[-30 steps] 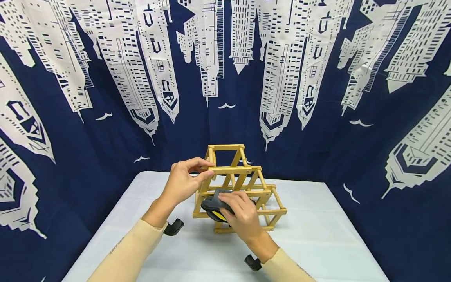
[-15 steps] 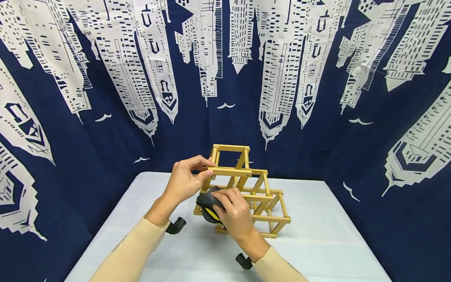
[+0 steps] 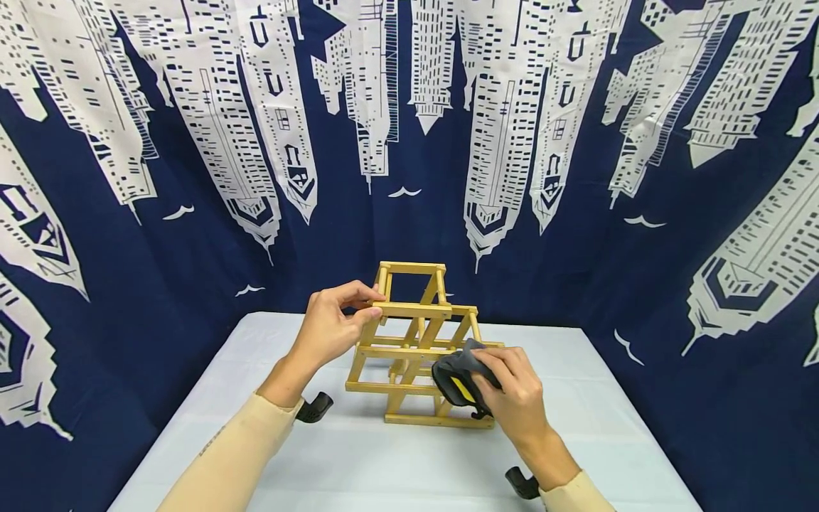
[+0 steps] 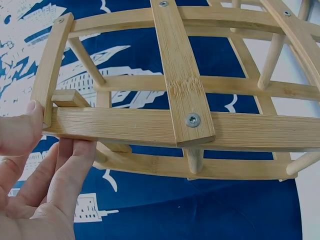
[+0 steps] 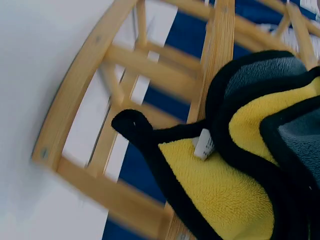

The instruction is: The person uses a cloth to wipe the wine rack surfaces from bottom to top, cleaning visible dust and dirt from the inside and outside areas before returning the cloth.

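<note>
Observed a bunched grey-and-yellow plush cloth with black edging point(image 3: 462, 387) and a small white label point(image 5: 204, 144), pinched in the right hand point(image 3: 512, 387) at the front right of a tiered, open-framed, pale wooden rack point(image 3: 397, 352); cannot tell whether touching it. Found, pinched in the left hand point(image 3: 335, 323), the left end of an upper front bar point(image 3: 412, 310). Recorded beneath the rack a white counter point(image 3: 384, 469), and behind, a navy fabric curtain point(image 3: 371, 238) printed with white upside-down buildings point(image 3: 499, 146)

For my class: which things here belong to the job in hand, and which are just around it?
In the job:
cloth, in the right hand
wooden rack, pinched by the left hand

Just around:
pale table, under the rack
printed curtain
black wrist fittings
</note>
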`<state>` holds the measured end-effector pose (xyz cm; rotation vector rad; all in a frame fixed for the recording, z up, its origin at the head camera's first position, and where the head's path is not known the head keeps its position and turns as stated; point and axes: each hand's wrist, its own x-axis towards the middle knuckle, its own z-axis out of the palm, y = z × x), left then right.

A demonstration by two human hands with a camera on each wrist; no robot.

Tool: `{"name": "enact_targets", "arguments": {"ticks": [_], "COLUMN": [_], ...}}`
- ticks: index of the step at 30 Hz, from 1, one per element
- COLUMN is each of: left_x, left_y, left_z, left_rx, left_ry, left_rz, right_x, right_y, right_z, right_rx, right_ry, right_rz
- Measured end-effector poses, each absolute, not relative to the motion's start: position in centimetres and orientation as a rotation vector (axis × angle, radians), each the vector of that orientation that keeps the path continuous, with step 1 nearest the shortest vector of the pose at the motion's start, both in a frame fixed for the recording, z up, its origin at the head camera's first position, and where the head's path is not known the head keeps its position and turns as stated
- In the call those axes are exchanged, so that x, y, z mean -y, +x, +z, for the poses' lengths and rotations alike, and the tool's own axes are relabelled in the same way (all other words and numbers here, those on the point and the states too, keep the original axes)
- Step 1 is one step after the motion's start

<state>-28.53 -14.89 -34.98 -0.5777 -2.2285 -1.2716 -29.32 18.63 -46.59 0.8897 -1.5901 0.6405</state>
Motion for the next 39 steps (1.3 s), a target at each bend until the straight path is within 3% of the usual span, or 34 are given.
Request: {"name": "enact_targets", "arguments": {"ticks": [11,24,39], "left_x": [14.5,14.6,14.9], "left_y": [-28.4,-28.3,-28.1], "left_z": [-35.1,-35.6,-34.8], "left_rx": [2.239,2.253,2.296], "left_ry": [-0.561,-0.538,-0.580], "left_rz": [-1.262,-1.256,-1.176], "right_x": [-21.4,-17.7,-12.9], "right_y": [-29.2,-27.9,-28.6], "right_z": [-46.1,-43.5,-40.2], "right_rx": [1.672,1.753,1.773], "right_ry": [0.706,0.450,0.325], "right_rz": [0.764,1.126,1.297]}}
